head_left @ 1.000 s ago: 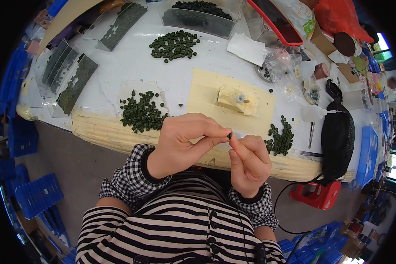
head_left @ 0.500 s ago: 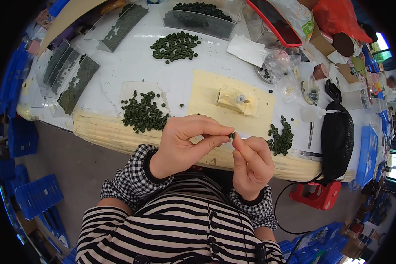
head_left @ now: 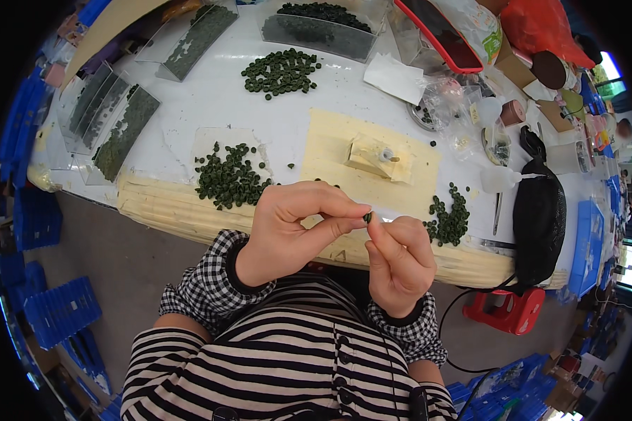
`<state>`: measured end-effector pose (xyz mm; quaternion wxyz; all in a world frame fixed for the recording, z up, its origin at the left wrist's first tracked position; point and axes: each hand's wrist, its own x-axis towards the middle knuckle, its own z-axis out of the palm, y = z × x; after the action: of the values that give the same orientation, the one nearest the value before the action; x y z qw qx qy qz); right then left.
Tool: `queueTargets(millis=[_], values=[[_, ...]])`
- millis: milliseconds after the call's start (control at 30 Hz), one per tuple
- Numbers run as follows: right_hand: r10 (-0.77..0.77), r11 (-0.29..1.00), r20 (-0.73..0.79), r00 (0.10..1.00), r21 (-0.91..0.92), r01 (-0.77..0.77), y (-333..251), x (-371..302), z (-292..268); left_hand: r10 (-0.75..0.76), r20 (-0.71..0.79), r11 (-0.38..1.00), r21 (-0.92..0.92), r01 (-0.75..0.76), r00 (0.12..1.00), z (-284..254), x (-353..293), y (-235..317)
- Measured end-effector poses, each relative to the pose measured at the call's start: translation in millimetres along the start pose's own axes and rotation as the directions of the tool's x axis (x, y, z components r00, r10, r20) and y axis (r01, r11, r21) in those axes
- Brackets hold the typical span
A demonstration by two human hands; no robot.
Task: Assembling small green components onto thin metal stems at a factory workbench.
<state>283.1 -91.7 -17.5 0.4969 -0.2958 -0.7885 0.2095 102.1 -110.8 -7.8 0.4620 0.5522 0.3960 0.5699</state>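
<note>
Between the thumb and index finger of my left hand point(head_left: 288, 228) is a small dark green round piece point(head_left: 367, 218), held above the table's front edge. My right hand point(head_left: 402, 263) is closed, its index fingertip against the same piece and its thumb folded in below. The fingertips partly cover the piece. Similar green pieces lie in a pile point(head_left: 228, 177) beyond my left hand and in a smaller pile point(head_left: 448, 219) past my right hand. A block wrapped in cream tape point(head_left: 369, 163) with a short pale peg on top stands on a yellowish sheet point(head_left: 323, 140).
Another green pile point(head_left: 281, 73) lies farther back, near clear trays point(head_left: 316, 35) of pieces. At the right are tweezers point(head_left: 497, 214), a white squeeze bottle point(head_left: 498, 180) and a black pouch point(head_left: 538, 217). A red-cased phone point(head_left: 442, 35) leans at the back. Cream padding point(head_left: 168, 203) lines the front edge.
Both hands have shifted very slightly left with the piece between them. Their grip looks the same, and the piles and block stay where they were.
</note>
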Motion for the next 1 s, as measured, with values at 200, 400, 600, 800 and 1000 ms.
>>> queueTargets(millis=[200,400,600,800,1000], values=[[-0.05,0.999,0.015,0.999,-0.01,0.05,2.5,0.8,-1.3,-0.039,0.018,0.999,0.0,0.039,0.999,-1.3,-0.3,2.9],[-0.045,0.999,0.021,0.999,0.0,0.045,3.7,1.4,-2.7,0.043,0.039,0.997,0.066,-0.045,0.998,-2.2,2.7,1.8],[-0.045,0.999,0.015,0.999,0.015,0.045,3.8,1.9,-2.5,0.101,0.001,0.994,0.043,-0.101,0.995,-0.7,1.9,-4.1],[-0.069,0.998,0.037,0.997,-0.004,0.069,3.9,4.6,-2.0,0.086,0.008,0.993,0.08,-0.087,0.996,-6.2,0.8,-2.2],[-0.068,0.997,0.051,0.996,-0.017,0.069,3.2,5.9,-0.2,0.211,0.019,0.945,0.252,-0.209,0.977,-8.0,3.8,1.0]])
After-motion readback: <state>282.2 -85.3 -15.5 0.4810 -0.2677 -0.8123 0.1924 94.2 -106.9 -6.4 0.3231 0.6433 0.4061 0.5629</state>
